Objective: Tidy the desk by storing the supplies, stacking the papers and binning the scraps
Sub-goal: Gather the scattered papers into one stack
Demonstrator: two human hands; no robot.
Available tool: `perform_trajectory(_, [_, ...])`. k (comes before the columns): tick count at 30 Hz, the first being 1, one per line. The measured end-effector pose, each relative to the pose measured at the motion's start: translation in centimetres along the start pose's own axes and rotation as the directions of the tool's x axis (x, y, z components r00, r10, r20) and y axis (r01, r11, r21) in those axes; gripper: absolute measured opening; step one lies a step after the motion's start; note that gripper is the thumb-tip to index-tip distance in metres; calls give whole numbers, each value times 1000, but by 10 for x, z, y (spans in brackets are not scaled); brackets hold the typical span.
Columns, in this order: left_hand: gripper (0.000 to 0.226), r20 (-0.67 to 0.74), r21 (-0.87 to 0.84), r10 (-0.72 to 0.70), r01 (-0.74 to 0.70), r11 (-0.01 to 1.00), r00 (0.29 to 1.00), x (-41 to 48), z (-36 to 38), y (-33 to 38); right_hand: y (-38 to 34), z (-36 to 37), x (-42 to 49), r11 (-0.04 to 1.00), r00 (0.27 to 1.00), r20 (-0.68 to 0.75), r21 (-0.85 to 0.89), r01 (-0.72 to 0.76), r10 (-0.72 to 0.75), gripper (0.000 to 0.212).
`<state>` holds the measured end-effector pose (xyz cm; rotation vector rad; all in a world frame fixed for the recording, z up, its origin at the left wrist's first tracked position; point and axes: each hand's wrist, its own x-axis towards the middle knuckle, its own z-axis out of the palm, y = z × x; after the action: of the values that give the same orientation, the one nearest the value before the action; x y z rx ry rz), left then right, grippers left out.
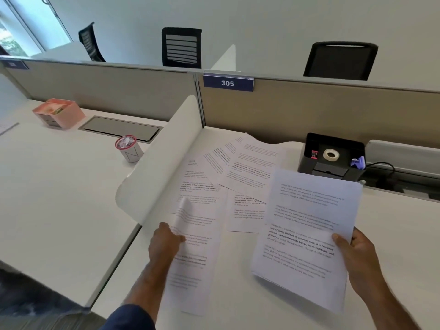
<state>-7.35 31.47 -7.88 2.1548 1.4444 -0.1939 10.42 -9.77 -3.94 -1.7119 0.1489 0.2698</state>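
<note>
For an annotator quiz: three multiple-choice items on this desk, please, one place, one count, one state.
1. Where is the tape roll? A in the black organiser; B on the floor; C in a drawer.
2. How many black chairs stand beyond the partition? A one; B three; C five.
3. What is the right hand doing? A hanging idle; B holding a stack of sheets; C pressing a keyboard.
Answers: A, the roll lies in its tray; B, three backrests show; B, its thumb pinches the stack.

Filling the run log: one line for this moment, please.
phase: stacking | left hand: pinches loose sheet | right hand: holds gathered sheets | desk: spread papers | black organizer: tape roll inside
</note>
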Motion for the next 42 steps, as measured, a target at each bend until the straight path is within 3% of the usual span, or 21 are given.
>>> perform_trajectory(4, [24, 114, -149, 112, -95, 984, 987, 3, -27, 0, 2, -4, 1, 1000, 1000, 4, 18, -5, 5, 27])
perform_trajectory(7, [11, 215, -275, 274, -211, 938, 937, -18, -60, 11, 7, -6, 2, 1000, 1000, -1, 17, -22, 22, 26])
perform_trajectory(10, [19, 311, -440, 459, -302, 846, 832, -45, -95, 35, 10, -6, 1, 999, 999, 7, 22, -50, 49, 26])
perform_trajectory(13, [34, 334, -706, 562, -194, 681, 756, -61, -117, 60, 10, -1, 0, 997, 997, 29, 40, -69, 68, 27])
perform_trajectory(15, [39, 351, -778, 584, -119, 617, 732, -65, -123, 76, 9, 3, 0, 996, 996, 43, 45, -74, 72, 27])
perform_trajectory(17, [41, 360, -804, 615, -101, 585, 701, -67, -124, 90, 7, 8, 0, 995, 994, 77, 61, -82, 78, 28])
perform_trajectory(19, [41, 349, -809, 606, -97, 580, 714, -67, -120, 101, 2, 14, -2, 989, 989, 119, 102, -104, 92, 29])
perform_trajectory(23, [67, 371, -743, 539, -107, 661, 756, -72, -93, 120, -11, 24, -8, 971, 964, 238, 173, -163, 119, 30])
perform_trajectory(26, [34, 336, -657, 470, -155, 738, 816, -77, -62, 132, -21, 32, -14, 957, 944, 302, 206, -203, 135, 29])
perform_trajectory(28, [30, 336, -629, 432, -142, 764, 837, -81, -47, 135, -28, 37, -18, 957, 938, 317, 202, -210, 139, 27])
perform_trajectory(30, [33, 451, -656, 433, -40, 754, 780, -84, -40, 132, -32, 40, -20, 962, 933, 332, 182, -206, 137, 25])
perform_trajectory(33, [34, 673, -689, 482, 238, 685, 560, -82, -35, 121, -35, 42, -23, 960, 921, 360, 168, -222, 150, 24])
perform_trajectory(35, [40, 716, -678, 495, 325, 659, 491, -79, -25, 113, -36, 43, -24, 955, 914, 368, 167, -244, 169, 25])
perform_trajectory(39, [41, 683, -698, 480, 301, 649, 550, -79, -6, 115, -43, 43, -28, 945, 896, 389, 154, -290, 212, 27])
perform_trajectory(42, [35, 613, -754, 516, 247, 609, 598, -80, 2, 125, -41, 39, -25, 898, 896, 333, 227, -378, 293, 42])
